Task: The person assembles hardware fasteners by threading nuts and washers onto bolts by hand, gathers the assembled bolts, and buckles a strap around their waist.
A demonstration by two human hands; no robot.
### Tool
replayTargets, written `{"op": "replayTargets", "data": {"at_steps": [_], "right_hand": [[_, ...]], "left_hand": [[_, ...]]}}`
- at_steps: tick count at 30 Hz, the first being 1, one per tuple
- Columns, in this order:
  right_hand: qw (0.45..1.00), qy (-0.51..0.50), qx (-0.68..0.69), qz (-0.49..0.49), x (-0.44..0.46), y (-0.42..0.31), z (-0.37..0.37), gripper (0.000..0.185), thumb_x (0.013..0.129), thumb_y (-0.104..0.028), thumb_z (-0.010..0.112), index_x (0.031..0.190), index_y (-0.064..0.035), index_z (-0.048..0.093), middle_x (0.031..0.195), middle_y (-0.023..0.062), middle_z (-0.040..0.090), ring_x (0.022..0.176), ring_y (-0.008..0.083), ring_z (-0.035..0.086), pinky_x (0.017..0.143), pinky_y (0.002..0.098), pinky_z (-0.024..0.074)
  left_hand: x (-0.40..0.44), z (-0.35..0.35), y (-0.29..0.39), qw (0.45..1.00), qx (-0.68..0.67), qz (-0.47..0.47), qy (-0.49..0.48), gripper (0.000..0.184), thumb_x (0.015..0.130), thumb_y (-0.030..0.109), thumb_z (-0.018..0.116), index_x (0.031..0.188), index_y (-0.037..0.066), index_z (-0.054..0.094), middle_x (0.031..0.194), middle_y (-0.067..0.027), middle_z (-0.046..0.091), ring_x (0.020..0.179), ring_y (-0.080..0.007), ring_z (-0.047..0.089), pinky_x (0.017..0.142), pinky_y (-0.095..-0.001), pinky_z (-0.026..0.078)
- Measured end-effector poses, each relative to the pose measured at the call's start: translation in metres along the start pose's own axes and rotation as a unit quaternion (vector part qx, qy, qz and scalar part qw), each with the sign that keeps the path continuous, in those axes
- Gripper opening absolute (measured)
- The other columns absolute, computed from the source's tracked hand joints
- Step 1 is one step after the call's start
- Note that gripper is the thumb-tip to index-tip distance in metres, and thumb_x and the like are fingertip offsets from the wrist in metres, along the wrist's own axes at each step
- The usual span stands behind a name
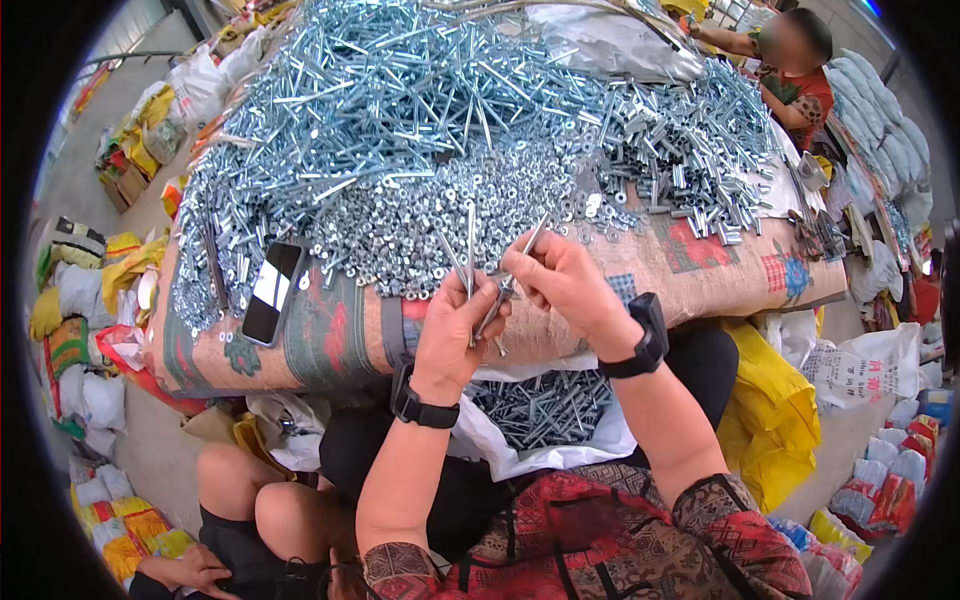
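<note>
My left hand (452, 335) is closed around several long metal bolts (470, 245) that point up and out between its fingers. My right hand (558, 275) pinches one bolt (537, 232) close beside it, over the table's front edge. Behind both hands lies a broad spread of small nuts and washers (400, 220). A large heap of long bolts (400, 90) rises at the back. Short metal sleeves (670, 150) are piled at the right. On my lap, below the hands, an open white sack (520, 465) holds many finished-looking bolts (540, 408).
A phone (272, 295) lies on the patterned table cover (330, 340) at the left. Another person (800, 95) is at the back right. Someone's knees (290, 515) are beside me at the lower left. Yellow bags (765, 410) and filled sacks (890, 470) stand around.
</note>
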State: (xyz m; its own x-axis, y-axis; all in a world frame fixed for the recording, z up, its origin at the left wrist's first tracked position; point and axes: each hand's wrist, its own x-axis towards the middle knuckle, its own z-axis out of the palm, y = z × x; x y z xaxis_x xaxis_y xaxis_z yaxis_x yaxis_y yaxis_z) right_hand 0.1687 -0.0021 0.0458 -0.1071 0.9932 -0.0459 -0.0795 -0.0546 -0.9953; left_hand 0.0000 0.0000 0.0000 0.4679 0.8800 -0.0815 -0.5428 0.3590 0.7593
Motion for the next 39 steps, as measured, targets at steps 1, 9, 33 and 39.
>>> {"op": "replayTargets", "data": {"at_steps": [1, 9, 33, 39], "right_hand": [[1.000, -0.005, -0.004, 0.011, 0.001, -0.001, -0.005, 0.024, 0.092, -0.029, 0.062, 0.094, -0.0052, 0.058, 0.062, -0.0037, 0.051, 0.052, 0.0039, 0.046, 0.047, 0.0184, 0.0353], [1.000, 0.005, 0.011, -0.019, 0.000, -0.013, -0.045, 0.022, 0.098, -0.024, 0.053, 0.088, -0.0049, 0.057, 0.060, -0.0046, 0.047, 0.052, 0.0031, 0.042, 0.049, 0.0182, 0.0328], [0.779, 0.094, -0.564, -0.256, 0.027, 0.066, -0.010, 0.009, 0.079, -0.015, 0.067, 0.082, -0.0069, 0.068, 0.076, 0.0124, 0.061, 0.071, 0.0296, 0.061, 0.061, 0.0397, 0.0480], [0.912, 0.118, -0.339, -0.200, 0.030, 0.057, -0.031, 0.012, 0.081, -0.010, 0.068, 0.092, -0.0054, 0.067, 0.078, 0.0075, 0.065, 0.069, 0.0217, 0.064, 0.059, 0.0327, 0.0484]], "left_hand": [[-0.002, 0.008, 0.002, 0.999, -0.019, -0.014, 0.044, 0.011, 0.095, 0.018, 0.057, 0.101, 0.011, 0.051, 0.090, -0.0069, 0.063, 0.074, -0.0166, 0.065, 0.047, -0.0212, 0.045], [-0.006, 0.004, -0.002, 0.992, 0.030, -0.123, 0.003, 0.029, 0.099, 0.033, 0.050, 0.105, 0.005, 0.057, 0.052, 0.0044, 0.044, 0.039, -0.0039, 0.038, 0.037, -0.0197, 0.022], [-0.036, -0.008, -0.007, 0.989, -0.028, -0.067, 0.129, 0.023, 0.092, 0.024, 0.064, 0.105, 0.005, 0.064, 0.061, 0.0012, 0.057, 0.045, -0.0056, 0.048, 0.037, -0.0162, 0.025], [-0.042, -0.010, -0.001, 0.987, 0.006, -0.077, 0.138, 0.022, 0.092, 0.024, 0.064, 0.103, 0.005, 0.063, 0.061, 0.0003, 0.058, 0.045, -0.0057, 0.049, 0.038, -0.0167, 0.027]]}}
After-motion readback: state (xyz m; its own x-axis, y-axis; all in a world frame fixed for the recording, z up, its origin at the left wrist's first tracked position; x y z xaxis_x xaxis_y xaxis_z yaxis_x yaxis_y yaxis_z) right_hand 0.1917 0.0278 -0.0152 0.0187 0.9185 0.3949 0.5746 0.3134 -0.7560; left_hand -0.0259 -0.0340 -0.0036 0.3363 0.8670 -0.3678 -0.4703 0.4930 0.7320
